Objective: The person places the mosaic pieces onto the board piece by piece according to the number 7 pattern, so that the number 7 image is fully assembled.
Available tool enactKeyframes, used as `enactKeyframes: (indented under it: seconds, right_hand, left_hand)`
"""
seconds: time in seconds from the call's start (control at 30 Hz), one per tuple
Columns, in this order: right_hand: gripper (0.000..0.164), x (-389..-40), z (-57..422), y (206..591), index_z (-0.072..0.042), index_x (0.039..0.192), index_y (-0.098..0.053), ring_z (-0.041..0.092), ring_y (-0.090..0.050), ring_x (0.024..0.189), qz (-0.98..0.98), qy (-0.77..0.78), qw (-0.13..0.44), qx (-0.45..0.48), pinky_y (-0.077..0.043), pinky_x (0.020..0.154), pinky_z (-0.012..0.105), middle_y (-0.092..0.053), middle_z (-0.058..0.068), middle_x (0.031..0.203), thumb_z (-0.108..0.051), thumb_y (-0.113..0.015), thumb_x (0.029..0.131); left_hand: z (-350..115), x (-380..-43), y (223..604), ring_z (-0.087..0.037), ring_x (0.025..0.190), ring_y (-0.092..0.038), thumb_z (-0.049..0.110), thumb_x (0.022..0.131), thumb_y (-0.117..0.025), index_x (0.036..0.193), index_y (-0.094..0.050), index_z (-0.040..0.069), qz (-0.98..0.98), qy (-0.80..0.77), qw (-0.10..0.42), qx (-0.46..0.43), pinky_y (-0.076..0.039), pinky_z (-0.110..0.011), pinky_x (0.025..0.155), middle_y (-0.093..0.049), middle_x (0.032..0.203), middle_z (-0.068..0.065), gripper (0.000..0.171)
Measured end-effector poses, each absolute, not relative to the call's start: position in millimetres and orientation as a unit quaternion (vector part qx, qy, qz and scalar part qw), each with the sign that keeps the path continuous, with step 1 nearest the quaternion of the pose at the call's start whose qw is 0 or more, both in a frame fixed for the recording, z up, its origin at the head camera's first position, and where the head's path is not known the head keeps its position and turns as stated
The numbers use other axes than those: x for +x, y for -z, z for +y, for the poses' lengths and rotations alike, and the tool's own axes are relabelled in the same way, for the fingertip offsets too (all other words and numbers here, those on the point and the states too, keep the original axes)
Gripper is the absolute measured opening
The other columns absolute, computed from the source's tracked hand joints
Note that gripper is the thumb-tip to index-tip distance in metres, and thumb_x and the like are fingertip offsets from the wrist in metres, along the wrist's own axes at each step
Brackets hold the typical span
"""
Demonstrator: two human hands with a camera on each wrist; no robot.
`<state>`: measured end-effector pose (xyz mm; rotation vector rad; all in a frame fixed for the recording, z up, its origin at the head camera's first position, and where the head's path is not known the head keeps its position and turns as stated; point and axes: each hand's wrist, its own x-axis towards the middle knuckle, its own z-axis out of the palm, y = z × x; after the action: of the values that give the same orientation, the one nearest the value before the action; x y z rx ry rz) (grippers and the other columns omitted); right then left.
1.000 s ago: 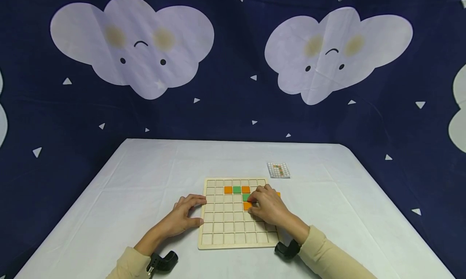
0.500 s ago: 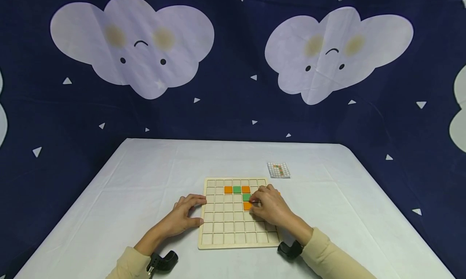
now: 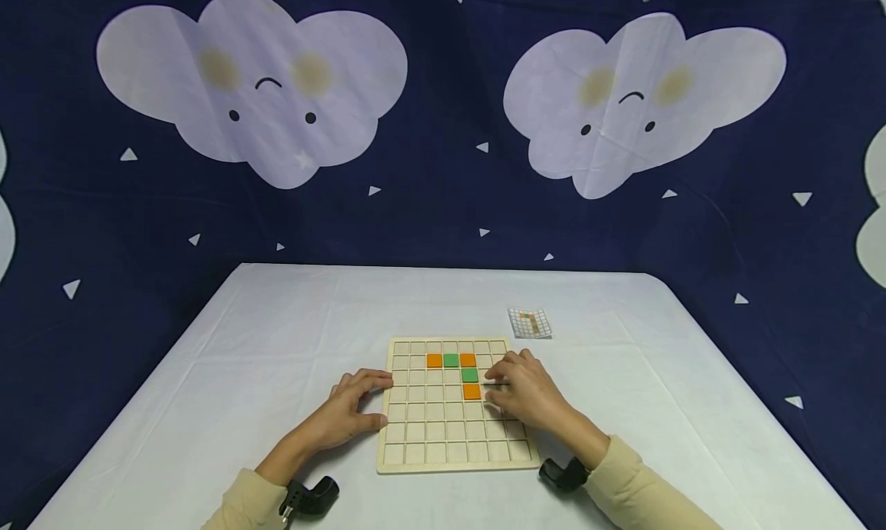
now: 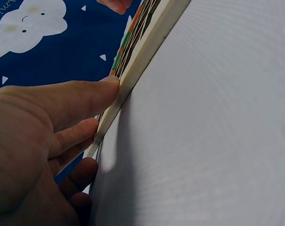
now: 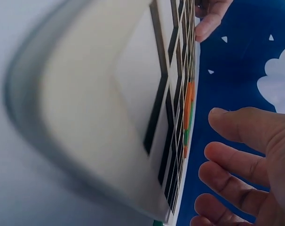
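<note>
Right hand (image 3: pixel 529 391) is spread, nothing in it; a sloppy swipe could knock the orange tile (image 3: pixel 471 391) just left of its fingertips. Left hand (image 3: pixel 353 408), also spread, could skew the board (image 3: pixel 415 434) it's touching if it pushes.

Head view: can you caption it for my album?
Left hand touching a pale wooden grid board, right hand beside its square orange and green tiles.

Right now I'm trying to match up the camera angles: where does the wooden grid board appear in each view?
Head: the wooden grid board lies low, near centre.
Left wrist: seen near edge-on, slanting from the top, right of centre, down to the left.
Right wrist: close up, across much of the left half.
Shared landmark: the orange and green tiles.
</note>
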<state>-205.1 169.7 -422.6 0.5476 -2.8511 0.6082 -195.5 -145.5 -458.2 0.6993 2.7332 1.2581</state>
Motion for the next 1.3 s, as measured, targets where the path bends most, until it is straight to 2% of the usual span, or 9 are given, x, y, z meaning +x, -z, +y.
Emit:
enactKeyframes:
  seconds: [0.6, 1.3]
  right_hand:
    - [0.024, -203.4, 191.0, 424.5, -0.013, 0.095, -0.072, 0.011, -0.041, 0.081, -0.962, -0.209, 0.088, 0.152, -0.034, 0.077, 0.032, -0.059, -0.005, 0.086, -0.025, -0.076, 0.074]
    - [0.027, -204.7, 218.4, 428.7, -0.011, 0.094, -0.071, 0.013, -0.045, 0.082, -0.964, -0.199, 0.11, 0.135, -0.036, 0.077, 0.033, -0.061, -0.003, 0.088, -0.023, -0.078, 0.07]
  left_hand:
    - [-144.6, -196.0, 456.8, -0.017, 0.111, -0.04, 0.02, 0.077, -0.075, 0.125, -0.058, 0.011, 0.888, -0.402, 0.034, 0.22, -0.024, -0.039, 0.092, -0.049, 0.138, -0.002, 0.051]
    - [-144.9, -196.1, 457.9, -0.015, 0.109, -0.039, 0.021, 0.077, -0.075, 0.125, -0.058, 0.013, 0.889, -0.403, 0.036, 0.216, -0.024, -0.038, 0.092, -0.049, 0.138, 0.0, 0.051]
